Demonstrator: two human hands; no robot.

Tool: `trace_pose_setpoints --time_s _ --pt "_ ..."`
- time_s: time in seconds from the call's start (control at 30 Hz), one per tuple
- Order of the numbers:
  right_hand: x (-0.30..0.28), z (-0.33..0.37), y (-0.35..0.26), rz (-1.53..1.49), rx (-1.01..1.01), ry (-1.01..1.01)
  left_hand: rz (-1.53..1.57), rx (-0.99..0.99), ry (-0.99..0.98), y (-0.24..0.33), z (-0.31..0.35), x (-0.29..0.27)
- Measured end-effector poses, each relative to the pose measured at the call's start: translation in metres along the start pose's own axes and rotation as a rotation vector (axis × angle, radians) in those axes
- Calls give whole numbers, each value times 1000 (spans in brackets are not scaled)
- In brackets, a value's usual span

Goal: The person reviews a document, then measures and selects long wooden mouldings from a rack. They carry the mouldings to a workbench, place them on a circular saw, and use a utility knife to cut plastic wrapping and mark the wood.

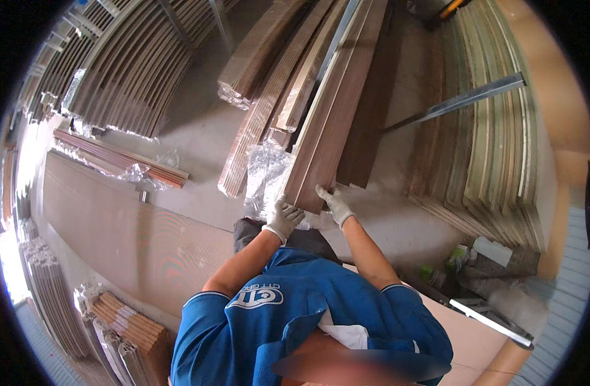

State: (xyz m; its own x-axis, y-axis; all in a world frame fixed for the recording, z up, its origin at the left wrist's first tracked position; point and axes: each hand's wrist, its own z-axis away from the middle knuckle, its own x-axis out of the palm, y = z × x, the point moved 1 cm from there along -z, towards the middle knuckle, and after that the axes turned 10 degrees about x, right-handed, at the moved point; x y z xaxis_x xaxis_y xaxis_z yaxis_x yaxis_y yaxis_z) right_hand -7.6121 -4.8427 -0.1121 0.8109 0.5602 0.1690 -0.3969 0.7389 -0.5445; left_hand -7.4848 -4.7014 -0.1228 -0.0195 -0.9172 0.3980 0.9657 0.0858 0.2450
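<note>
A long brown panel (329,122) with lengthwise lines runs away from me, its near end just in front of my body. My left hand (283,220), in a pale work glove, grips the left corner of that end. My right hand (336,206), gloved the same way, holds the right edge close to the end. The fingers under the panel are hidden. Crumpled clear plastic wrap (267,174) lies left of the panel, beside my left hand. A darker brown board (370,122) extends along the panel's right side.
Wrapped bundles of ribbed strips (259,132) lie to the left. Tall stacks of panels stand at far left (131,71) and right (481,128). A metal bar (465,100) juts from the right stack. A wide flat board (134,212) lies at left.
</note>
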Motion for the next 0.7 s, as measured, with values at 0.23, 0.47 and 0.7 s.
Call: trace_pose_setpoints --time_s 0.23,0.47,0.7 --pt "-15 25 -8 -271 -27 -219 -827 549 152 17 29 11" --pt "-22 34 -18 -324 57 -223 -1036 720 -485 41 2 72" --pt "-10 73 1 85 236 -442 -1429 850 -315 48 33 51"
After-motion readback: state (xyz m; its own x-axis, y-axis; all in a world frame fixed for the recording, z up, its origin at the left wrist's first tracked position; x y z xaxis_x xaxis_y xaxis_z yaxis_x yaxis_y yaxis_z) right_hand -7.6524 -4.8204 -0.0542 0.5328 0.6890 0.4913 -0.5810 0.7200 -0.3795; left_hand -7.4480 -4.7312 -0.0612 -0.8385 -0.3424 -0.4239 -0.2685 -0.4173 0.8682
